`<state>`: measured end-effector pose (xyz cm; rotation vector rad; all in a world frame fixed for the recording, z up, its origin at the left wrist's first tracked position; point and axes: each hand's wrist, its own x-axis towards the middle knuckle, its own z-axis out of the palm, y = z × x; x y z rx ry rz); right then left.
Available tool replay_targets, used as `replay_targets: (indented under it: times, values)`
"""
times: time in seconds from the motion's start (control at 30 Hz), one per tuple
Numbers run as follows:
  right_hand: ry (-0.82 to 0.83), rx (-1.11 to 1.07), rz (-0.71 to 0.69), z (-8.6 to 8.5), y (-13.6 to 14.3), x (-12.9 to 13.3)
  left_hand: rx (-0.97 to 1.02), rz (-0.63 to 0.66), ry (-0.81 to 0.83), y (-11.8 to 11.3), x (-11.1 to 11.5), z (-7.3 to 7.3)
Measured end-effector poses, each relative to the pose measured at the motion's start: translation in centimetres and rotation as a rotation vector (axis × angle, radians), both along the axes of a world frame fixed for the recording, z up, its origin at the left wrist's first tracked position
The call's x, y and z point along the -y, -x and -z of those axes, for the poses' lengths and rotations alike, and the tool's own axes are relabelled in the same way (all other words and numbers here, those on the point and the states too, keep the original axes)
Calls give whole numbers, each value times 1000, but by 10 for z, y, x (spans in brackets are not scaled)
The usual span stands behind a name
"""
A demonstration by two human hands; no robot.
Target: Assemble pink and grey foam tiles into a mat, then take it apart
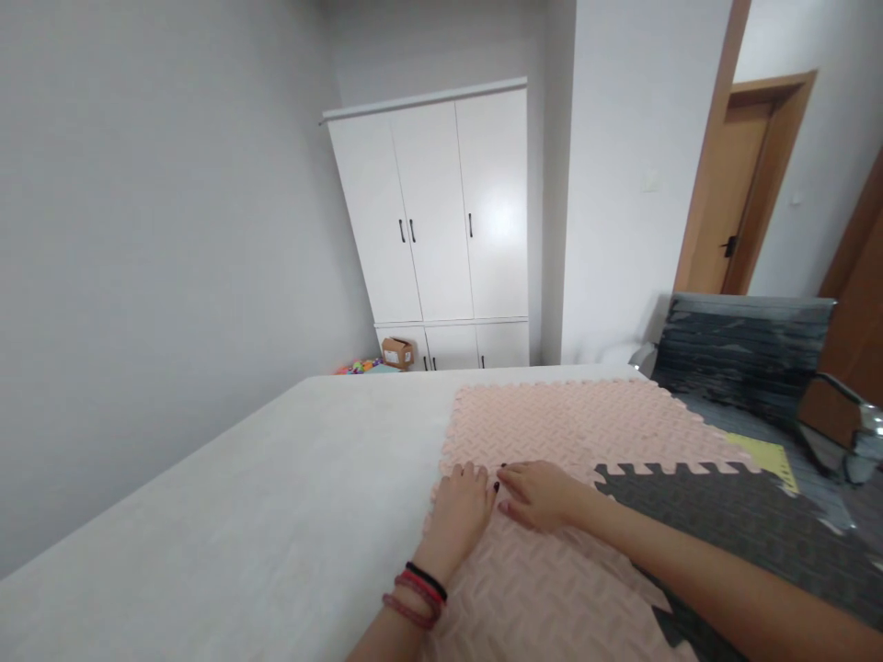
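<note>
A black band (428,579) circles the left wrist (434,555), and from where I stand slim reddish bracelets (418,589) sit beside it; dark polish (496,486) shows on nails of both the left hand (464,501) and right hand (542,496).

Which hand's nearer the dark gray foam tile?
Right. The right hand rests on pink foam matting, left of the dark gray foam tile; the left hand lies farther left.

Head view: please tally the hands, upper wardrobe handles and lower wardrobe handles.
Hands: 2
Upper wardrobe handles: 3
Lower wardrobe handles: 3
Total: 8
</note>
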<state>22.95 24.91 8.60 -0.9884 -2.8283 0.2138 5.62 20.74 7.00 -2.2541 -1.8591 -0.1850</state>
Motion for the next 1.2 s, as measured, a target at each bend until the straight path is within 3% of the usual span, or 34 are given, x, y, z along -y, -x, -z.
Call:
replay_targets:
  times: [0.17, 0.27, 0.47, 0.6, 0.8, 0.9, 0.97, 1.03, 1.13, 1.2]
  values:
    - [-45, -109, 62, 9, -2, 14, 11, -3, -3, 1, -1, -2]
    - [-45, -65, 129, 9, -6, 19, 4, -1, 26, 1, 1, -5]
    - [91, 63, 373, 2, -56, 5, 23, -5, 70, 10, -2, -10]
    - [240, 61, 332, 10, -85, -8, 62, -21, 82, 15, -4, -9]
    - [302, -29, 325, 11, -100, -8, 110, -54, 90, 27, 0, -9]
    - [279, -151, 369, 2, -114, 21, 136, -20, 100, 33, 4, -11]
    - [291, -290, 370, -3, -130, 52, 149, 20, 110, 36, 6, -13]
    - [367, -278, 328, -2, -153, 88, 154, 50, 115, 38, 8, -13]
    - [335, -281, 482, 18, -208, 139, 147, 71, 117, 38, 10, -12]
    - [157, -306, 644, 39, -256, 169, 135, 84, 118, 36, 10, -10]
